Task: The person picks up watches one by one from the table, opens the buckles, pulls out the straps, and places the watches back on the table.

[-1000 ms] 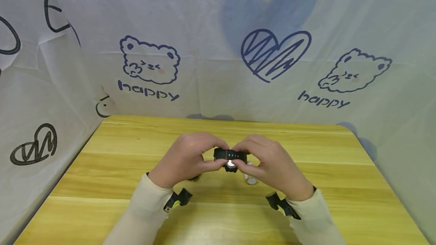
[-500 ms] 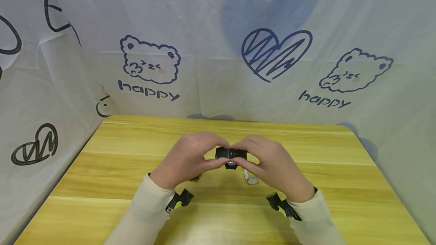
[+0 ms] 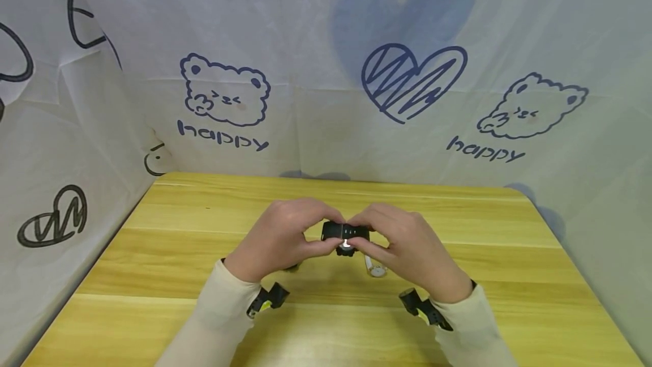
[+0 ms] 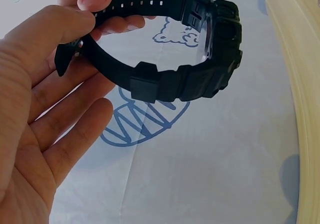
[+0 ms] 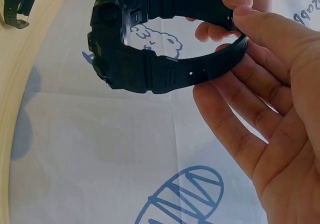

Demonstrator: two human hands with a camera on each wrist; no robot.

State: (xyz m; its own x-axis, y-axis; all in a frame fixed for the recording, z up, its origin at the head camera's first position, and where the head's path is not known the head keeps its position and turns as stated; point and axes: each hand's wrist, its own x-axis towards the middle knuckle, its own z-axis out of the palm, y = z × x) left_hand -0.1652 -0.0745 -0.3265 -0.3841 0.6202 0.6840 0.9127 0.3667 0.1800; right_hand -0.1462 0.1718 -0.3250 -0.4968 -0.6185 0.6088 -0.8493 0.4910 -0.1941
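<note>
A black digital-style wristwatch (image 3: 332, 230) is held up above the table between both hands, its strap bent into a loop. My left hand (image 3: 282, 238) pinches the strap end with the buckle between thumb and fingers. The strap end with the holes is pinched by my right hand (image 3: 402, 241), so the two ends meet at the fingertips. In the left wrist view the bulky watch case (image 4: 226, 46) hangs away from the fingers, and a strap keeper (image 4: 144, 82) sits on the band. The right wrist view shows the case (image 5: 106, 39) from its other side. Fingertips partly cover the buckle.
A white-strapped watch (image 3: 377, 270) lies on the wooden table (image 3: 326, 321), partly behind the right hand. Something dark (image 3: 292, 268) shows beneath the left hand. In the right wrist view a dark watch strap (image 5: 19, 4) lies at the upper left. A printed cloth (image 3: 316, 146) hangs behind.
Hands and watch keep nearly the same place. The strap's left part has shifted very slightly to the right since the first frame; both hands still pinch the strap ends.
</note>
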